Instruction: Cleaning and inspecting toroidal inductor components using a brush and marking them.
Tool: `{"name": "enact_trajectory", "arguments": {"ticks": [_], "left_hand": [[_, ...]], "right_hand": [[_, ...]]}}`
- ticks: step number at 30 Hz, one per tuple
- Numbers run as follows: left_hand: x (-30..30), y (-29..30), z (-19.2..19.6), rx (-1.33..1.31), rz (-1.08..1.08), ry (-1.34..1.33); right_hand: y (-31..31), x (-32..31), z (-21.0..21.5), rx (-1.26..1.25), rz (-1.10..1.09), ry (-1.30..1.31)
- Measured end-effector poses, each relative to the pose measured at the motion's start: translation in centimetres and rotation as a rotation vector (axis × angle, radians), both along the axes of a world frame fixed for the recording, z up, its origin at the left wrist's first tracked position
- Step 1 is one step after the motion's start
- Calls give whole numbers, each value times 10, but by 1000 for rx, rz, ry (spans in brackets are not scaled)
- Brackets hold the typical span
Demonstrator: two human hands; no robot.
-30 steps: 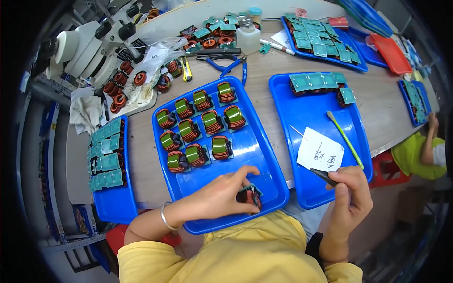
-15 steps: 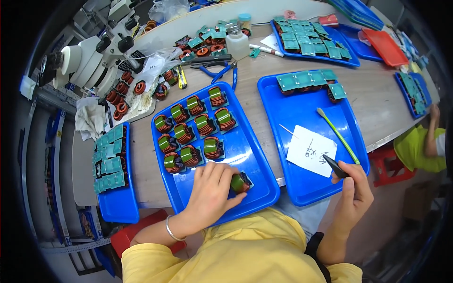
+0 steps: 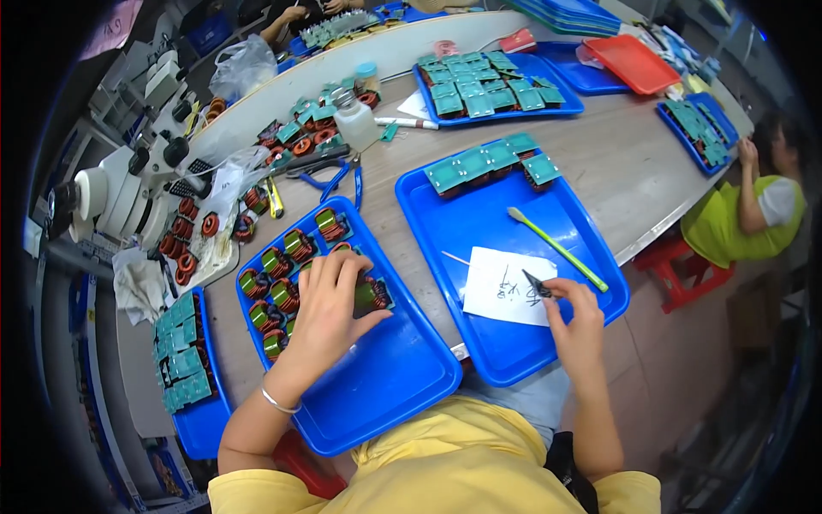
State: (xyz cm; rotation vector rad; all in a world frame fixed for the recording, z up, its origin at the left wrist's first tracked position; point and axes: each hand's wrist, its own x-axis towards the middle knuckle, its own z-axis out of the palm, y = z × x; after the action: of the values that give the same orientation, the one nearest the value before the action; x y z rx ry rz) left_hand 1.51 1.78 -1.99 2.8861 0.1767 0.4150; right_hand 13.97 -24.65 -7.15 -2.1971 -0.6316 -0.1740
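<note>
My left hand (image 3: 324, 300) is over the left blue tray (image 3: 394, 381), fingers and thumb spread around a green-taped copper-wire coil (image 3: 372, 294) on a small circuit board. Contact with the coil is hard to make out. Several like coils (image 3: 300, 245) stand in rows under and beyond this hand, some of them hidden by it. My right hand (image 3: 578, 325) is closed on black tweezers (image 3: 537, 284), their narrow end over a white paper slip (image 3: 492, 295) with handwriting. The slip lies in the right blue tray (image 3: 428, 248).
A green-handled brush (image 3: 561, 250) and board-topped coils (image 3: 479, 163) share the right tray. Beyond are blue-handled pliers (image 3: 330, 182), a yellow cutter (image 3: 275, 199) and a clear bottle (image 3: 355, 124). A microscope (image 3: 103, 193) stands left; another person (image 3: 745, 210) sits right.
My view has shifted. The left hand has moved the coil from the tray's near part up beside the rows, and its fingers have spread wider. The right hand still holds the tweezers above the slip.
</note>
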Motion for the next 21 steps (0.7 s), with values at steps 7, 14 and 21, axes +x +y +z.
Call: {"name": "enact_trajectory", "arguments": {"ticks": [7,14,21], "left_hand": [[125,13,-12,75,-94,-269],[169,33,-43,185,-5,-50],[77,2,-3,-1506,-226,221]], "right_hand": [[0,2,-10,-76,98,-116],[4,0,-5,25,60,-141],[10,-6,6,266,113,13]]}}
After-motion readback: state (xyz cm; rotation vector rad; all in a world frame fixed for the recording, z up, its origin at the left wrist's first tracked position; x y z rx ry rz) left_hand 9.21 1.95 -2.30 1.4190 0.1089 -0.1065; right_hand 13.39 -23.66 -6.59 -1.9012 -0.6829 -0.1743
